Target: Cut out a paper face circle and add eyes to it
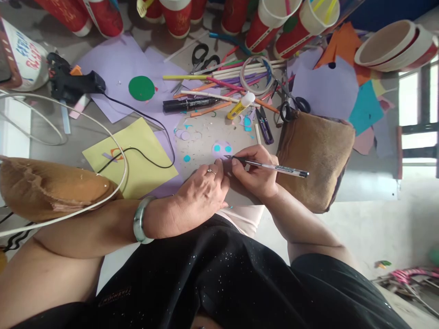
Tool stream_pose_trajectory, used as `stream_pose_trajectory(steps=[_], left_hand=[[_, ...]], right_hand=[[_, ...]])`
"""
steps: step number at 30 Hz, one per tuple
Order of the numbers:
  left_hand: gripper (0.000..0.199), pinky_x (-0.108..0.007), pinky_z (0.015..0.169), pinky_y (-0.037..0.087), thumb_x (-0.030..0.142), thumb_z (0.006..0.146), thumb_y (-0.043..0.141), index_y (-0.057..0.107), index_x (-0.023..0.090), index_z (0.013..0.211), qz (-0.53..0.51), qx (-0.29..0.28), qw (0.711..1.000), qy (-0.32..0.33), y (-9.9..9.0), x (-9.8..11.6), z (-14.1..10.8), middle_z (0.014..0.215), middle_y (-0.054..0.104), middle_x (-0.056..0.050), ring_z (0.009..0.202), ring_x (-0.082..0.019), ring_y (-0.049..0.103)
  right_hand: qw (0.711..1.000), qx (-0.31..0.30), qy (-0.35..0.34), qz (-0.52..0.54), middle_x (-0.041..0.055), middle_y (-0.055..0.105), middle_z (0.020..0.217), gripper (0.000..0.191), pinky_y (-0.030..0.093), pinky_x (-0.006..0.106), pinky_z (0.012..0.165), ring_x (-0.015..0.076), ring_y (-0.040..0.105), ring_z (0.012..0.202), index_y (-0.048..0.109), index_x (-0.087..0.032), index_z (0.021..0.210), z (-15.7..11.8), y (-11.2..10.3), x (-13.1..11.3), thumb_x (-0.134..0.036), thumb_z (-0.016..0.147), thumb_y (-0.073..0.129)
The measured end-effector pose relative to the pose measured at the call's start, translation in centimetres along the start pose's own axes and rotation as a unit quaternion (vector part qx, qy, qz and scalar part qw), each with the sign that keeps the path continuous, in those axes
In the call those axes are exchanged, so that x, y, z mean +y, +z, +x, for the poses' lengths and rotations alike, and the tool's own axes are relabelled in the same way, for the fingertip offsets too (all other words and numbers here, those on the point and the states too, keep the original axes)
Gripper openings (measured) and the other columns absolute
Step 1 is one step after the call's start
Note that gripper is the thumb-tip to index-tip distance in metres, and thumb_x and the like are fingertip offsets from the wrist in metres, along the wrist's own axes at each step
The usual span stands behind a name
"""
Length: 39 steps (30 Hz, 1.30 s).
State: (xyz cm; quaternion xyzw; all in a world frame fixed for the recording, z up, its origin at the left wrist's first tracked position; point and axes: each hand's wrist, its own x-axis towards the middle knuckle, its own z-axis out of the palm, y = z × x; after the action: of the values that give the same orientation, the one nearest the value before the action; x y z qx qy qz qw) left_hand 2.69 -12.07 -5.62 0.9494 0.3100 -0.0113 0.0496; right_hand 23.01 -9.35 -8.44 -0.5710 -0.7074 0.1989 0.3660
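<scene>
A small round purple paper piece (pixel 221 147) lies on the table with two blue paper dots on it. My left hand (pixel 202 185), wearing a ring, has its fingers bent together and holds the paper's near edge with the fingertips. In a pinch, my right hand (pixel 257 171) holds a slim black-and-clear pen (pixel 274 167), its tip touching or just above the paper's lower right edge. Part of the paper is hidden under my fingers. One loose blue dot (pixel 186 158) lies to the left, and a yellow glue stick (pixel 240 106) rests beyond the paper.
A black glue gun (pixel 73 80) lies at left, its cord crossing yellow paper (pixel 137 160). Scissors (pixel 205 58), a black marker (pixel 190 104), thread snips (pixel 263 125) and coloured straws lie beyond. Red paper cups (pixel 175 18) line the back. A brown cushion (pixel 315 155) sits at right.
</scene>
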Motion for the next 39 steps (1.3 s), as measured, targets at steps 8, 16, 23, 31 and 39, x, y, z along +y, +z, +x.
stream_pose_trajectory(steps=[8, 16, 23, 31, 39], left_hand=[[0.064, -0.046, 0.112, 0.049, 0.039, 0.107, 0.058, 0.052, -0.004, 0.155, 0.004, -0.037, 0.999, 0.004, -1.6, -0.1, 0.3, 0.153, 0.061, -0.029, 0.138, -0.037, 0.058], [0.060, -0.045, 0.108, 0.046, 0.037, 0.107, 0.056, 0.055, -0.001, 0.154, 0.011, -0.022, 1.000, -0.013, -1.1, 0.1, -0.3, 0.150, 0.062, -0.029, 0.131, -0.036, 0.059], [0.057, -0.042, 0.098, 0.048, 0.031, 0.107, 0.056, 0.056, -0.001, 0.154, 0.024, -0.030, 0.999, -0.011, -1.3, 0.1, 0.0, 0.145, 0.065, -0.028, 0.118, -0.033, 0.063], [0.053, -0.041, 0.095, 0.048, 0.031, 0.109, 0.051, 0.058, -0.002, 0.150, 0.056, -0.026, 0.998, -0.002, -1.8, 0.1, 0.0, 0.145, 0.065, -0.028, 0.114, -0.031, 0.065], [0.051, -0.042, 0.099, 0.047, 0.033, 0.107, 0.055, 0.062, -0.001, 0.144, 0.035, -0.018, 0.999, -0.001, -1.2, 0.0, 0.0, 0.133, 0.069, -0.027, 0.124, -0.035, 0.061]], right_hand=[[0.999, -0.036, -0.002, -0.008, -0.0021, 0.071, 0.070, 0.003, 0.057, 0.032, 0.058, 0.0155, 0.063, 0.054, 0.062, -0.028, 0.089, -0.1, -0.1, 0.2, -0.029, 0.089, 0.065], [0.998, -0.058, -0.015, -0.018, -0.0013, 0.073, 0.072, 0.005, 0.056, 0.030, 0.058, 0.0148, 0.063, 0.055, 0.060, -0.027, 0.088, -0.2, -0.1, 0.3, -0.031, 0.091, 0.063], [0.997, -0.070, -0.013, -0.018, -0.0012, 0.072, 0.073, 0.004, 0.057, 0.030, 0.060, 0.0153, 0.064, 0.057, 0.061, -0.028, 0.089, -0.1, -0.1, 0.2, -0.030, 0.091, 0.063], [0.997, -0.066, -0.020, -0.018, -0.0013, 0.073, 0.073, 0.004, 0.055, 0.029, 0.059, 0.0141, 0.063, 0.057, 0.061, -0.027, 0.086, 0.0, 0.0, 0.1, -0.029, 0.090, 0.062], [0.997, -0.073, -0.026, -0.025, -0.0009, 0.073, 0.076, 0.003, 0.056, 0.030, 0.062, 0.0156, 0.066, 0.061, 0.061, -0.028, 0.088, -0.1, 0.0, 0.2, -0.027, 0.090, 0.063]])
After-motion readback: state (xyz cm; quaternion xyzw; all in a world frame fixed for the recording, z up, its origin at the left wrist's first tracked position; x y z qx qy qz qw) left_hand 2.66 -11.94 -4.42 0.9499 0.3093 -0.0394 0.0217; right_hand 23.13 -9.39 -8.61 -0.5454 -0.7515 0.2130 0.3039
